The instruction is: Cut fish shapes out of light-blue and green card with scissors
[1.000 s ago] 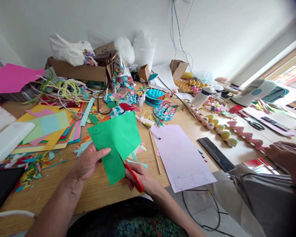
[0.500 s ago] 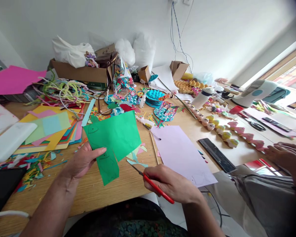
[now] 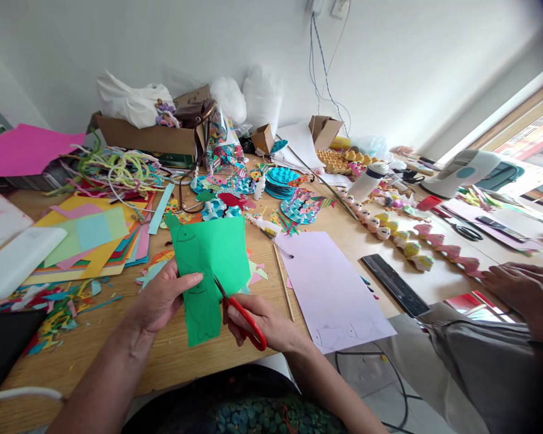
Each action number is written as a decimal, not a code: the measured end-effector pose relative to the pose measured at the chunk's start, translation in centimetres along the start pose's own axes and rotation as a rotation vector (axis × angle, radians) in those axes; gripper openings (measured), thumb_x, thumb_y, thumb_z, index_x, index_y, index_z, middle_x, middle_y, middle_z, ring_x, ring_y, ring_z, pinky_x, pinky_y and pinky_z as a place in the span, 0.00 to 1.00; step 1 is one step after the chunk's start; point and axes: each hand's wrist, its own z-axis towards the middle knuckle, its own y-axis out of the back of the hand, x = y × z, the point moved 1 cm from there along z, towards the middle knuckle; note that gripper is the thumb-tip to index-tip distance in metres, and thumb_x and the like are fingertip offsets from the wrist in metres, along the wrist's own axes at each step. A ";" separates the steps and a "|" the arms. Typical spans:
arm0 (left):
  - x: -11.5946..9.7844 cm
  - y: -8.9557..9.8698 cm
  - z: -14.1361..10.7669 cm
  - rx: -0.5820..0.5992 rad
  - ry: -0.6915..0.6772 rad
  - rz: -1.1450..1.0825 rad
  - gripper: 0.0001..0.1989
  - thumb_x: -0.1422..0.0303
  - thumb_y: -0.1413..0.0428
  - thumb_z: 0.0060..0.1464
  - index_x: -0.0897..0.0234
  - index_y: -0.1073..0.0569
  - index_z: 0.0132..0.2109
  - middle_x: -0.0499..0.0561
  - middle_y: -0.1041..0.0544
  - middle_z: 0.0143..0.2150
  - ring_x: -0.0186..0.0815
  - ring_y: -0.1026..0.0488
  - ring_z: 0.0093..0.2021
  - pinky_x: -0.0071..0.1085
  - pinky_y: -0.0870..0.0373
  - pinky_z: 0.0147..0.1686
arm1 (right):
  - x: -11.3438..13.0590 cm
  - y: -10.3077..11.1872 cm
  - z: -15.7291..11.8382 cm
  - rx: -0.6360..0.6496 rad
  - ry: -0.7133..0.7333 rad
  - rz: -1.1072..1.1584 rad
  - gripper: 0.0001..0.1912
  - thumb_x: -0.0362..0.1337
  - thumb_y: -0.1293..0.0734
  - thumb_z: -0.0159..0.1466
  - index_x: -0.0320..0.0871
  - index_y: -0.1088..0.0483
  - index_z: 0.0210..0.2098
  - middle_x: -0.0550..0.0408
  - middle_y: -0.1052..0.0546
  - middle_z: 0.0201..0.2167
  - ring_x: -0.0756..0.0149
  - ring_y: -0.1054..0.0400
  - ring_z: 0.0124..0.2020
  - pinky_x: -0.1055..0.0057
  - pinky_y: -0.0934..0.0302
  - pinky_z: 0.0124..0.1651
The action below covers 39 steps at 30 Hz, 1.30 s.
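My left hand (image 3: pixel 165 295) pinches a green sheet of paper (image 3: pixel 228 244) near its left edge, thumb on top. Fish outlines are drawn in pencil on the sheet, and a slit runs up from its lower edge. My right hand (image 3: pixel 257 319) grips red-handled scissors (image 3: pixel 248 322). Their blades lie at the slit, near the middle of the sheet; how far they are apart is hard to make out. A lilac sheet (image 3: pixel 335 283) with faint fish drawings lies to the right of my right hand, beside a thin wooden stick (image 3: pixel 284 280).
Coloured paper sheets (image 3: pixel 63 241) and paper scraps (image 3: pixel 63 313) lie on the left. Decorated paper fish (image 3: pixel 301 206) and a glue bottle (image 3: pixel 266 224) sit behind the green sheet. On the right are a black ruler-like strip (image 3: pixel 396 284), egg-carton pieces (image 3: pixel 447 250) and another person's hands (image 3: pixel 520 292).
My right hand has brought the scissors left and up, into the slit of the green sheet. The green sheet has turned more upright in my left hand.
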 end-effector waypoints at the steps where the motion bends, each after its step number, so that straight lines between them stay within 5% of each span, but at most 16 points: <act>1: 0.1 -0.1 0.0 -0.013 0.001 -0.009 0.22 0.68 0.33 0.39 0.62 0.23 0.45 0.53 0.16 0.37 0.47 0.20 0.36 0.38 0.23 0.36 | -0.1 -0.1 0.0 -0.018 0.003 0.011 0.26 0.60 0.41 0.62 0.41 0.38 0.27 0.61 0.35 0.19 0.75 0.40 0.20 0.77 0.47 0.24; 11: 0.8 -1.2 -0.3 -0.041 0.005 -0.076 0.24 0.67 0.32 0.38 0.63 0.25 0.46 0.52 0.16 0.38 0.47 0.20 0.37 0.38 0.23 0.35 | -1.0 -0.9 0.9 -0.167 -0.012 -0.013 0.27 0.62 0.42 0.62 0.43 0.41 0.26 0.61 0.33 0.18 0.73 0.38 0.20 0.77 0.46 0.23; 32: 0.8 -0.5 -0.5 0.000 0.082 -0.068 0.31 0.66 0.32 0.38 0.63 0.28 0.52 0.53 0.16 0.39 0.48 0.20 0.41 0.34 0.22 0.28 | -0.6 -1.9 1.5 -0.201 0.013 0.099 0.26 0.61 0.42 0.61 0.44 0.40 0.25 0.61 0.33 0.16 0.71 0.39 0.20 0.75 0.48 0.23; 39: 1.2 -0.1 -0.5 0.022 0.092 -0.092 0.32 0.67 0.33 0.41 0.64 0.31 0.55 0.56 0.17 0.43 0.48 0.21 0.43 0.36 0.22 0.32 | -0.6 -2.5 1.7 -0.277 0.017 0.120 0.28 0.62 0.41 0.60 0.43 0.40 0.24 0.61 0.36 0.15 0.72 0.40 0.18 0.75 0.49 0.21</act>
